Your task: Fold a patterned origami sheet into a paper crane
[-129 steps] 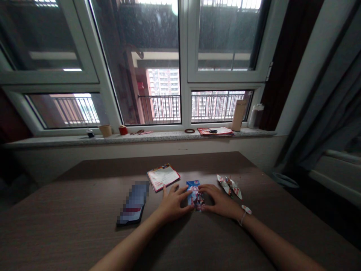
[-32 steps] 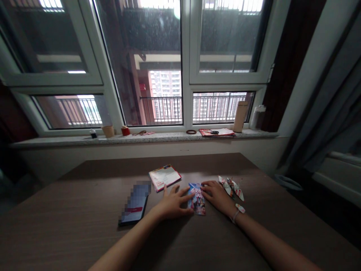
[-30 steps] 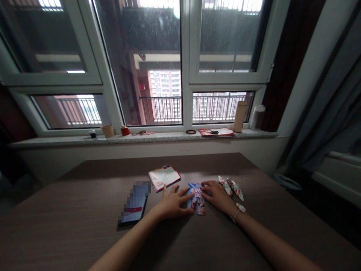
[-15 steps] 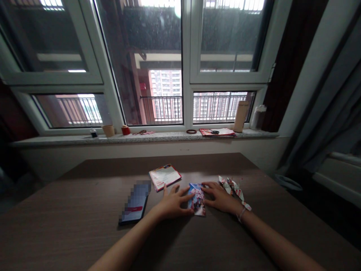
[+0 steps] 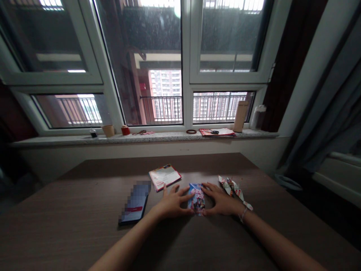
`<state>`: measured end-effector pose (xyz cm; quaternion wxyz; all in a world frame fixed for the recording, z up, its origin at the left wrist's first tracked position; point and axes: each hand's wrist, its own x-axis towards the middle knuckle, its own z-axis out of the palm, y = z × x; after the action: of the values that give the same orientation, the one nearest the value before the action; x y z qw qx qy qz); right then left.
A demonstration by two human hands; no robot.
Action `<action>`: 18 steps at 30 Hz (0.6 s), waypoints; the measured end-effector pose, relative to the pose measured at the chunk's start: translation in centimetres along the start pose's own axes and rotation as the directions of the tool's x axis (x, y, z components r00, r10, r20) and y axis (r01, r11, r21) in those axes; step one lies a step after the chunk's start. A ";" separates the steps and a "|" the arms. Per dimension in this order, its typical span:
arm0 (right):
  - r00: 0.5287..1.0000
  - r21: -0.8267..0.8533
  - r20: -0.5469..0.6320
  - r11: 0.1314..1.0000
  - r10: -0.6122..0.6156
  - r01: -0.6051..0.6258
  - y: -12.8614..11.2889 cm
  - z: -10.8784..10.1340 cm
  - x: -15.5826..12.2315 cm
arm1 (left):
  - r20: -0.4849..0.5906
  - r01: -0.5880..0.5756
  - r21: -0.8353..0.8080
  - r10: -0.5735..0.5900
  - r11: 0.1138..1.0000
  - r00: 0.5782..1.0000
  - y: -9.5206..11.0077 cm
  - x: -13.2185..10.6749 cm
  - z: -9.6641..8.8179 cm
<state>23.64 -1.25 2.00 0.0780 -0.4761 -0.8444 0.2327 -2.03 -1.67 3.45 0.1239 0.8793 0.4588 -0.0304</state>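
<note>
My left hand (image 5: 173,203): fingers spread, tips at left edge of blue printed paper (image 5: 196,198). My right hand (image 5: 224,200): fingers spread and curved, tips at its right edge. Neither pinched it, as far as showed. Paper lay flat-looking on worktop (image 5: 70,207) between hands; creases too small to tell. Phone (image 5: 137,203) sat left of left hand. Done, I judged: folded pieces (image 5: 236,189) toward right edge. Not in such shape: printed paper, plus sheets (image 5: 165,176) toward far edge. Beyond that edge: sill (image 5: 169,139) with flask (image 5: 240,117).
</note>
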 end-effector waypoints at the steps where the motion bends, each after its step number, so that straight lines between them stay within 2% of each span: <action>1: 1.000 0.000 0.005 1.000 0.001 -0.001 0.0 0.0 0.0 | -0.003 0.001 -0.002 -0.001 1.000 1.000 0.0 0.0 0.0; 12: 1.000 0.013 -0.022 1.000 -0.020 0.021 0.3 0.0 -0.2 | -0.004 -0.004 -0.017 0.004 1.000 1.000 -0.2 0.1 0.3; 15: 0.996 0.010 -0.083 0.999 -0.034 0.035 0.5 0.4 -0.2 | -0.001 -0.007 -0.011 0.007 1.000 1.000 -0.2 0.1 0.2; 18: 0.974 -0.011 -0.221 0.998 -0.056 0.055 0.6 1.1 0.2 | -0.005 -0.008 -0.012 0.008 1.000 1.000 -0.1 0.0 0.1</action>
<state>23.66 -1.18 0.72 0.1767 -0.4754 -0.8441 0.1740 -2.07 -1.64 3.30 0.1283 0.8805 0.4557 -0.0251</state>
